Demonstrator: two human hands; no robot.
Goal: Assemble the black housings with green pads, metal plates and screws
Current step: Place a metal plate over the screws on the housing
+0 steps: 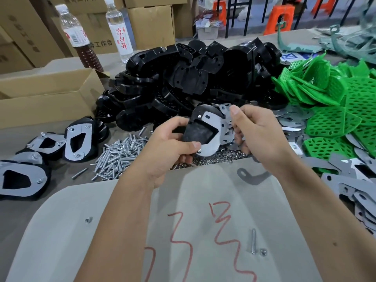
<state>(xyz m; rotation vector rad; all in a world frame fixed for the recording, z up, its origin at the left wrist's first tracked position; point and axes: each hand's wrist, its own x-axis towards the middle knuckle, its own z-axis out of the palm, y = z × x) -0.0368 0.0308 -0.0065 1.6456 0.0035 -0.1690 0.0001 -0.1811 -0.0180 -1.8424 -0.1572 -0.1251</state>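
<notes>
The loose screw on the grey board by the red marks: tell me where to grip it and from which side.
Pinch the loose screw mid-shaft from above, fingers on its left and right. It lies flat, pointing away from the person, and a small nut sits close beside its near end.

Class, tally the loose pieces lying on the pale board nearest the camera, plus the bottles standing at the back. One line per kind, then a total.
Long screw: 1
Small nuts: 2
Curved grey bracket: 1
Bottles: 2
Total: 6
</notes>
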